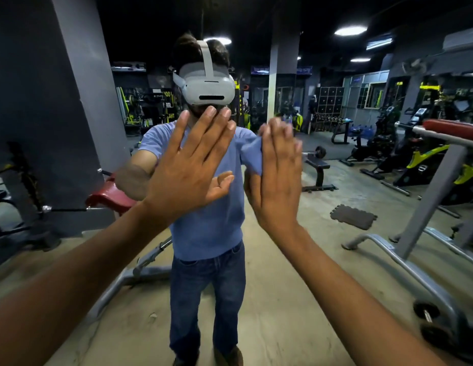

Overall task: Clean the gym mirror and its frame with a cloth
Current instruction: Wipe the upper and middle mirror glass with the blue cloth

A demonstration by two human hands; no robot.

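The gym mirror (343, 83) fills the whole view, and its frame is out of sight. It reflects me standing close in front of it. My left hand (190, 170) lies flat on the glass with its fingers straight and spread, holding nothing. My right hand (277, 175) is also flat with straight fingers and presses a blue cloth (252, 155) against the glass. Only the cloth's edges show, to the left of the palm and above the fingertips.
The glass reflects a gym room: a grey pillar (79, 75) at left, a red bench (108, 196) behind me, a grey rack with a red pad (441, 159) at right, exercise bikes (383, 143) farther back, and a dark floor mat (352, 216).
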